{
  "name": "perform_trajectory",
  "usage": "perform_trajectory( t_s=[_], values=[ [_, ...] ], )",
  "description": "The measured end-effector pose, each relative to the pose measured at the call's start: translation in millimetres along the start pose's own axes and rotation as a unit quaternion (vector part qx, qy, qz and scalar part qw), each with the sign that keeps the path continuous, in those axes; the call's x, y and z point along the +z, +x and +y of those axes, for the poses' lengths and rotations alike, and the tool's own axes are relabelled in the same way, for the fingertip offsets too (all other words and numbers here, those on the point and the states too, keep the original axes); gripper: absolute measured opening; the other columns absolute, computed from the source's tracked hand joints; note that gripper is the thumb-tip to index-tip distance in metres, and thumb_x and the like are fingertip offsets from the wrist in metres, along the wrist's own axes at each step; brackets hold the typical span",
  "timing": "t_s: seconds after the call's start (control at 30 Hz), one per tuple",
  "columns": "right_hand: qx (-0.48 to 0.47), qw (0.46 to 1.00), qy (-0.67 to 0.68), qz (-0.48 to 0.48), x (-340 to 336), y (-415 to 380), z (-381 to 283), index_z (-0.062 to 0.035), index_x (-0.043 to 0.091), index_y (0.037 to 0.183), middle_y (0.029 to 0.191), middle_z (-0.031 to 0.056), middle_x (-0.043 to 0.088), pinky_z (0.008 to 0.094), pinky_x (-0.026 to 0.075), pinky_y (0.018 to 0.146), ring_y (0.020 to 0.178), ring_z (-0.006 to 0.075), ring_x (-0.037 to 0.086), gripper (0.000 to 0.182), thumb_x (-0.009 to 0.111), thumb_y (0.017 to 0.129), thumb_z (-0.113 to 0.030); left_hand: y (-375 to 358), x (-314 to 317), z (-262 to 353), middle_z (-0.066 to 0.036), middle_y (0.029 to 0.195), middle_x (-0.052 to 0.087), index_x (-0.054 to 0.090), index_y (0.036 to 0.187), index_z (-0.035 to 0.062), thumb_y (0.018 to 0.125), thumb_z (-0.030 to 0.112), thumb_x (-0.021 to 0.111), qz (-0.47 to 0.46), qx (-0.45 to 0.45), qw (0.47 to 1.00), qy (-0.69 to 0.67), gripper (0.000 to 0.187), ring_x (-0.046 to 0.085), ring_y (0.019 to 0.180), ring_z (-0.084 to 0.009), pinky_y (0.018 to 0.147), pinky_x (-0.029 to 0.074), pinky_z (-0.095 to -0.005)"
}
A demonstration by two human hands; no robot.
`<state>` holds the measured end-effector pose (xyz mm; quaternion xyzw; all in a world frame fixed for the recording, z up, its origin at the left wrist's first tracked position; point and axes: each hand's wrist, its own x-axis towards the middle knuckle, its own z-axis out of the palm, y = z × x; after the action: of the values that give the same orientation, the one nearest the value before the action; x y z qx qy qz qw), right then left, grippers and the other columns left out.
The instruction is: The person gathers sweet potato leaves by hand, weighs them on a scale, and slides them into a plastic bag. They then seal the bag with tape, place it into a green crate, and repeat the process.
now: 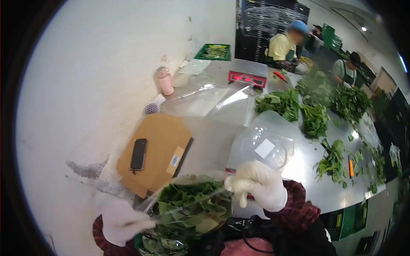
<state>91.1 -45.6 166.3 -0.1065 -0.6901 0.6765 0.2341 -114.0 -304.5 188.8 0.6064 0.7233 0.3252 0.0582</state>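
Note:
A clear plastic bag (192, 205) full of leafy greens is in front of my body at the bottom centre. My left hand (124, 222), in a white glove, is closed on the bag's left edge. At the bag's upper right edge, my gloved right hand (256, 184) has its fingers curled and pinches the plastic. Just beyond my right hand, a scale (245, 153) with clear plastic and a white label on top stands on the metal table. A phone (139, 154) lies on brown cardboard (162, 134) to the left.
Bunches of greens (314, 119) spread over the right side of the table (316, 187), with an orange knife (351, 167). A second scale (247, 79), a pink bottle (165, 81) and a green crate (213, 52) stand farther back. Co-workers (282, 47) are behind the table.

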Motion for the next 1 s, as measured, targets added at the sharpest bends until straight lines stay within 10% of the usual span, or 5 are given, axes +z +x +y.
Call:
perform_trajectory(
  t_s=[0.1,0.27,0.47,0.83,1.0],
  values=[
    [0.116,0.990,0.069,0.051,-22,16,-26,0.0019,0.058,0.075,0.072,0.0064,0.063,0.0217,0.042,0.044,0.046,0.0104,0.055,0.010,0.062,0.081,-0.004,55,-4,25,-0.006,0.053,0.060,0.068,0.062,0.0032,0.065,0.009,0.072,0.010,-0.069,0.997,-0.017,0.008,0.051,0.041,-0.0106,0.042,0.037,-0.0244],
    [-0.151,0.974,-0.101,0.135,-93,54,-76,0.0009,0.059,0.075,0.067,0.0052,0.063,0.0229,0.039,0.045,0.045,0.0095,0.052,0.017,0.060,0.085,-0.013,137,17,64,-0.007,0.068,0.064,0.069,0.081,0.0001,0.070,0.000,0.066,0.208,-0.260,0.905,-0.264,0.011,0.060,0.065,-0.0075,0.057,0.044,-0.0182],
    [-0.194,0.952,-0.191,0.143,-155,9,-91,0.0014,0.058,0.079,0.069,0.0050,0.064,0.0235,0.043,0.049,0.049,0.0092,0.055,0.012,0.059,0.086,-0.008,183,85,71,-0.005,0.056,0.054,0.066,0.083,0.0084,0.077,0.007,0.063,0.200,0.268,0.933,0.133,0.007,0.049,0.046,-0.0172,0.046,0.038,-0.0269],
    [-0.168,0.854,-0.488,-0.066,-184,-127,120,-0.0108,0.062,0.094,0.083,0.0077,0.059,0.0365,0.048,0.071,0.081,0.0281,0.057,0.025,0.058,0.070,-0.007,164,201,55,-0.012,0.097,0.065,0.065,0.106,0.0105,0.080,0.023,0.062,-0.387,0.138,0.903,0.127,0.029,0.063,0.087,-0.0296,0.075,0.050,-0.0355],
    [-0.160,0.845,-0.505,-0.071,-172,-132,128,-0.0086,0.061,0.095,0.093,0.0095,0.058,0.0357,0.049,0.074,0.084,0.0283,0.057,0.027,0.057,0.068,-0.007,234,216,153,-0.015,0.112,0.059,0.059,0.116,0.0128,0.082,0.033,0.059,-0.039,0.250,0.965,0.062,0.039,0.054,0.105,-0.0310,0.092,0.040,-0.0410]
  ],
)
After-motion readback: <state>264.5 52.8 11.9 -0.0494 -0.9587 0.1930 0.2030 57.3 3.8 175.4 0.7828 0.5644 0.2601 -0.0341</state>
